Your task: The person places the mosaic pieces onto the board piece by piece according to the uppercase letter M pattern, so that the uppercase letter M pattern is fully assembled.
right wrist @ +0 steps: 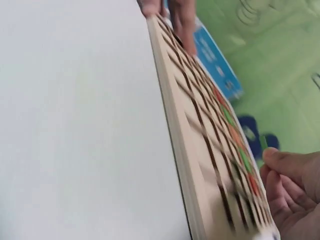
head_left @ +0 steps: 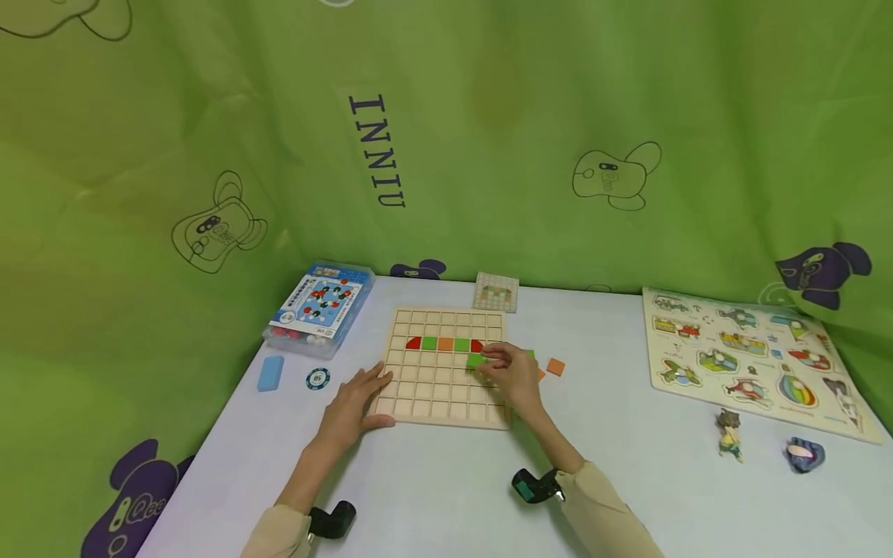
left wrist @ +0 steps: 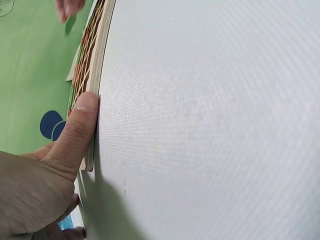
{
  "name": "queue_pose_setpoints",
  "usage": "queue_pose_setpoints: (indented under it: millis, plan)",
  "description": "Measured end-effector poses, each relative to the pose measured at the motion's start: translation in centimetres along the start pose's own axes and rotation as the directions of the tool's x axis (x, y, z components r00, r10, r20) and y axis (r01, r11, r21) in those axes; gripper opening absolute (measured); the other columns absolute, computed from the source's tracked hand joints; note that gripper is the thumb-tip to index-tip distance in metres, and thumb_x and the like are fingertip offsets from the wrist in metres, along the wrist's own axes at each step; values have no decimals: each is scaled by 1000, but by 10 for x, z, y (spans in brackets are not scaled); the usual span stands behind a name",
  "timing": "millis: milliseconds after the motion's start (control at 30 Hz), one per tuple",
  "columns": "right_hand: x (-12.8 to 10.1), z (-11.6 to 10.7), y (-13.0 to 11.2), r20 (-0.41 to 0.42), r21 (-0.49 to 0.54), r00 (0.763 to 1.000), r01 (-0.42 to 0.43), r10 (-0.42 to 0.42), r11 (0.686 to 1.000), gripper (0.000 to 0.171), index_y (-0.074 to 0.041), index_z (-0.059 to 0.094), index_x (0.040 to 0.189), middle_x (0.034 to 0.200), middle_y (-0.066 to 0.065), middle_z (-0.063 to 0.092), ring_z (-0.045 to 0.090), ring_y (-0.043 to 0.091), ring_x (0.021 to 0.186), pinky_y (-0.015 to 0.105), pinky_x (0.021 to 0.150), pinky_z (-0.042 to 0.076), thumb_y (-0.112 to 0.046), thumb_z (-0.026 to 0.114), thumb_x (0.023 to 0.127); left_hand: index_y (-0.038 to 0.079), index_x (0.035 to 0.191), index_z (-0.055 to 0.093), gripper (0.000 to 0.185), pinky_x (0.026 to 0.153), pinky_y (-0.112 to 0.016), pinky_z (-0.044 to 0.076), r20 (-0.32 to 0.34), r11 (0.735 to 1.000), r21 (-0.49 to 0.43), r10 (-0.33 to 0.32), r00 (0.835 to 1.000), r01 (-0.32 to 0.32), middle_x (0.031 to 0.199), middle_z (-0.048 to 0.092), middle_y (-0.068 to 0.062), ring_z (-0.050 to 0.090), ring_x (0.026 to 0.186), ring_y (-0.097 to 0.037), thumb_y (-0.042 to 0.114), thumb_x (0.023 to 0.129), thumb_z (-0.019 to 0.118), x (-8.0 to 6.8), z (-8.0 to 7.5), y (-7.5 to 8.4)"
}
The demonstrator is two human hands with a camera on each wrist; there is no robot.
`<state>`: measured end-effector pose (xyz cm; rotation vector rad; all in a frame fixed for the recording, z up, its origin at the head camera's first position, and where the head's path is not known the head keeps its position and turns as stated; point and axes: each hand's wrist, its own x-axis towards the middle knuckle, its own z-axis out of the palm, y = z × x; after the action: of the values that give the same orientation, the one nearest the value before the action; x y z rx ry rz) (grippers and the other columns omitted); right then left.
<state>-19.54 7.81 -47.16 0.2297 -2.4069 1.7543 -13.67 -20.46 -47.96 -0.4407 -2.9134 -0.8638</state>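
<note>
A wooden grid board (head_left: 443, 391) lies on the white table. Its second row holds a red quarter-round, a green, an orange, a green and a red tile (head_left: 445, 343). My right hand (head_left: 492, 361) hovers over the board's right side and pinches a green square tile (head_left: 476, 360) just below that row. My left hand (head_left: 368, 397) rests on the board's near left corner with straight fingers. In the left wrist view its thumb (left wrist: 80, 125) presses against the board's edge (left wrist: 97, 55). The right wrist view shows the board (right wrist: 200, 150) edge-on beside my curled fingers (right wrist: 295, 180).
Loose orange (head_left: 555, 366) and green tiles lie right of the board, a pattern card (head_left: 497, 292) behind it. On the left are a blue box (head_left: 319, 308), a blue block (head_left: 270, 373) and a chip (head_left: 317, 378). At the right are a picture puzzle (head_left: 749, 360), a figurine (head_left: 729, 434) and a blue toy (head_left: 805, 454).
</note>
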Motion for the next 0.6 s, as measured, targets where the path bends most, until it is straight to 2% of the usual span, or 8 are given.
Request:
queue_pose_setpoints:
  millis: [133,267,367,600]
  plan:
    - [6,38,-8,31,-8,998,55,-55,998,26,9,68,96,91,21,71,69,31,74,27,64,58,9,78,72,1,133,55,76,101,-72,25,4,1000,0,-11,1000,11,147,40,-19,33,133,-49,31,69,80,0,0,1]
    - [10,65,-12,73,-24,990,124,-122,992,27,12,67,95,91,23,70,69,30,73,26,64,57,11,78,71,1,134,54,77,101,-72,24,12,1000,2,-22,1000,22,147,40,-19,32,133,-49,31,68,80,0,0,2]
    - [14,77,-14,110,-21,982,158,-155,987,25,15,64,96,92,25,68,68,30,76,29,67,58,13,75,73,1,134,54,76,102,-71,24,17,1000,-1,-28,999,28,147,40,-19,32,133,-49,31,69,80,0,0,2]
    - [20,94,-18,167,6,974,154,-153,988,29,17,63,100,96,28,68,69,32,80,31,71,58,17,72,73,1,133,55,75,101,-72,25,-2,1000,3,-20,1000,20,146,41,-19,34,132,-49,30,68,80,-1,0,3]
